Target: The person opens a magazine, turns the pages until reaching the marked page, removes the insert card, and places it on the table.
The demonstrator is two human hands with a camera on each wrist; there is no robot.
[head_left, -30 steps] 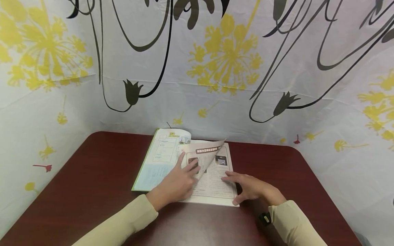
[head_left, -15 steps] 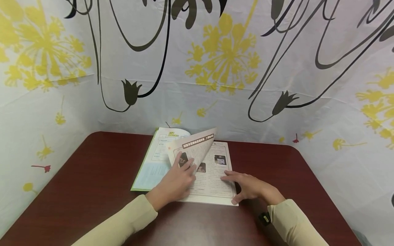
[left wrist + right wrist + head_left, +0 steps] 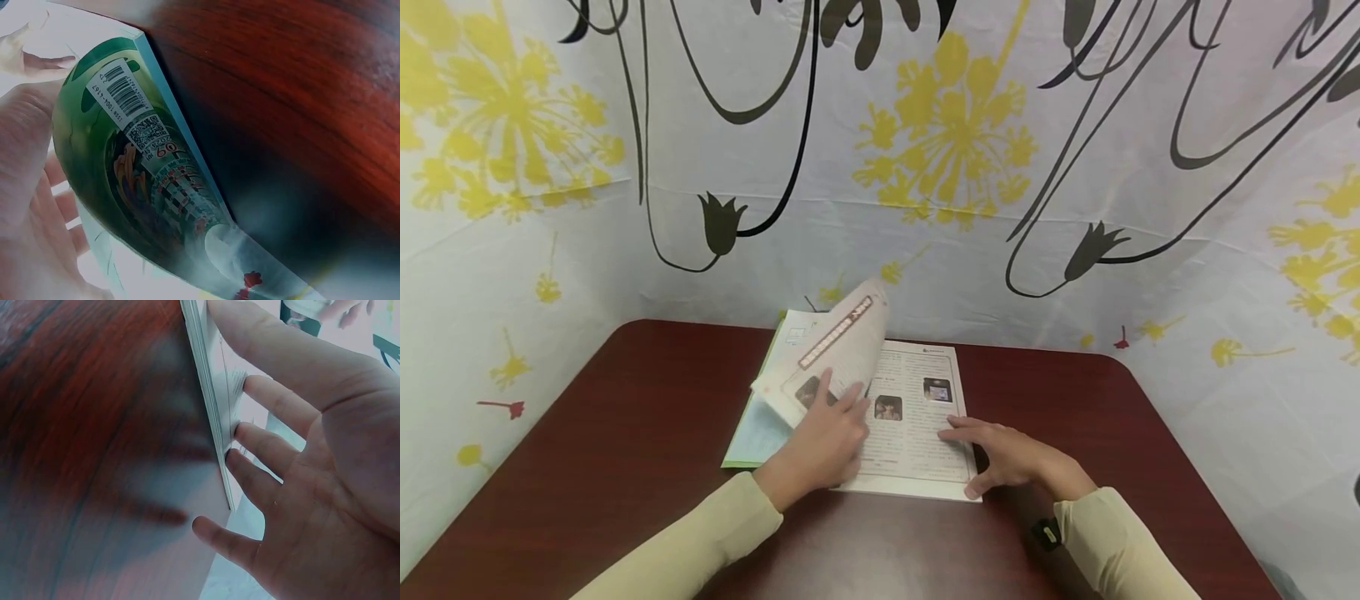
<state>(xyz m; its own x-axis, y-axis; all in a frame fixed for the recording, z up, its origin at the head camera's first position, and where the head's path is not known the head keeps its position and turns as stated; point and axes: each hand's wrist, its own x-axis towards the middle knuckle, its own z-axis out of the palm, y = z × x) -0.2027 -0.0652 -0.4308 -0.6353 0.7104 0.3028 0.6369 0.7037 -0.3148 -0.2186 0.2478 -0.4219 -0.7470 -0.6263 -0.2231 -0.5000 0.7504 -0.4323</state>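
Observation:
A magazine (image 3: pixel 917 454) lies spread on the table, text and small photos on its right page. A curled page (image 3: pixel 857 354) rises from it and leans left over the blue-tinted left page (image 3: pixel 758 437). My left hand (image 3: pixel 825 437) touches this curled page with spread, extended fingers. Beside that hand in the left wrist view, a green cover (image 3: pixel 78 144) with a barcode bows upward. At the right page's outer edge rests my right hand (image 3: pixel 1011 458), fingers loosely bent and spread, thumb at the lower corner. The right wrist view shows fingertips (image 3: pixel 240 431) along the page edge.
The dark red wooden table (image 3: pixel 617 450) has rounded far corners. Close behind it hangs a white cloth (image 3: pixel 955 275) with yellow and grey flower prints, which also closes in both sides. A dark band (image 3: pixel 1047 533) sits at the right wrist.
The curled page has swung from right to left, rising and covering more of the left page. My left hand has shifted slightly left. The right hand has stayed in place.

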